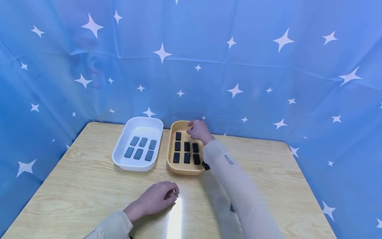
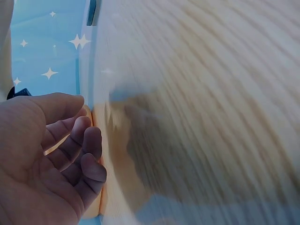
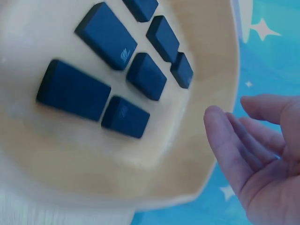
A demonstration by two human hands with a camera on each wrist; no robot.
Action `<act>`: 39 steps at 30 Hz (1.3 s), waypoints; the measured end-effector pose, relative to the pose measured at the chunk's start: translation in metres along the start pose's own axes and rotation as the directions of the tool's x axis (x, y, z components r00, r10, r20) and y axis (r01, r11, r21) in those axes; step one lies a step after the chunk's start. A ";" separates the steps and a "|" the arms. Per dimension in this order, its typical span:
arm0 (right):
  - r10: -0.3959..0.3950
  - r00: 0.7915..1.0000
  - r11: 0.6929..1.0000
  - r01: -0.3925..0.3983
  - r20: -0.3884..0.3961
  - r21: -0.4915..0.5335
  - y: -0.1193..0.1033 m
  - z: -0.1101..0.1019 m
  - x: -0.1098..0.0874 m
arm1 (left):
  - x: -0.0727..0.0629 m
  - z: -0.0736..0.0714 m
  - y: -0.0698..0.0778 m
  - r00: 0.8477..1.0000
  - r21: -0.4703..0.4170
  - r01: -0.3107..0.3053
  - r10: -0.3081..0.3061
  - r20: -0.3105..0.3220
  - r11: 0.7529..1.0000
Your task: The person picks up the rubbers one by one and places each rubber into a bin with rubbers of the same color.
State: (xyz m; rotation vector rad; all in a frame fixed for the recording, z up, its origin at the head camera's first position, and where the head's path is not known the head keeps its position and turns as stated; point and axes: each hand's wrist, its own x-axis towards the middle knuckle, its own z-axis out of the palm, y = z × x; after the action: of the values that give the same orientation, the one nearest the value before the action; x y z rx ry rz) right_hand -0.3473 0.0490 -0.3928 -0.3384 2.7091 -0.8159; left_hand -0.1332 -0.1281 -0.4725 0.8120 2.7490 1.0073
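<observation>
My right hand hovers over the far right corner of a yellow-orange tray, its fingers spread apart with nothing between them. Several small black rectangular blocks lie in rows on that tray's floor, also seen as dark blocks in the right wrist view. Over the table in front of the trays is my left hand, fingers loosely bent and holding nothing. The left wrist view shows the same fingers from the palm side. Left of the yellow-orange tray stands a white tray with several grey rectangular blocks in two rows.
Both trays stand near the back of a wooden table. A blue curtain with white stars hangs behind and beside it. Next to my right sleeve a small blue item shows, mostly hidden.
</observation>
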 end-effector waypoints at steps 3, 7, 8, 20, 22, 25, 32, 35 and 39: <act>-0.016 1.000 1.000 0.016 -0.012 0.001 0.004 -0.008 -0.009 | 0.002 0.002 0.001 1.000 0.004 -0.009 0.009 0.009 1.000; -0.040 0.999 0.999 0.039 -0.024 -0.027 0.012 -0.017 -0.021 | 0.004 0.004 0.003 0.999 -0.004 -0.016 0.016 0.029 1.000; -0.048 0.999 0.998 0.047 -0.026 -0.040 0.015 -0.019 -0.024 | 0.004 0.005 0.004 0.999 -0.006 -0.018 0.018 0.033 1.000; -0.105 0.988 0.988 0.091 -0.111 -0.129 0.053 -0.037 -0.063 | 0.013 0.012 0.020 0.994 -0.015 -0.005 0.007 0.106 1.000; -0.120 0.985 0.985 0.102 -0.127 -0.137 0.061 -0.038 -0.072 | 0.015 0.013 0.022 0.993 -0.018 -0.010 0.012 0.114 1.000; -0.137 0.978 0.982 0.113 -0.155 -0.153 0.073 -0.036 -0.085 | 0.018 0.015 0.025 0.992 -0.020 -0.018 0.020 0.122 1.000; -0.095 0.987 0.983 0.072 -0.131 -0.171 0.100 -0.031 -0.115 | 0.027 0.022 0.032 0.990 -0.006 -0.053 0.053 0.131 0.999; -0.084 0.988 0.981 0.059 -0.130 -0.185 0.112 -0.029 -0.124 | 0.030 0.025 0.036 0.988 -0.005 -0.063 0.063 0.141 0.998; -0.074 0.988 0.981 0.047 -0.136 -0.189 0.127 -0.026 -0.137 | 0.034 0.029 0.041 0.985 0.002 -0.074 0.073 0.159 0.997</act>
State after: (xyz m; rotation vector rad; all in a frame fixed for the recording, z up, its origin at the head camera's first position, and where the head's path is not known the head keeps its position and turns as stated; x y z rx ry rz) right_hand -0.2462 0.2064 -0.4156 -0.4205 2.9309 -0.6259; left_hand -0.1361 -0.0673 -0.4668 0.9579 2.6080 0.9022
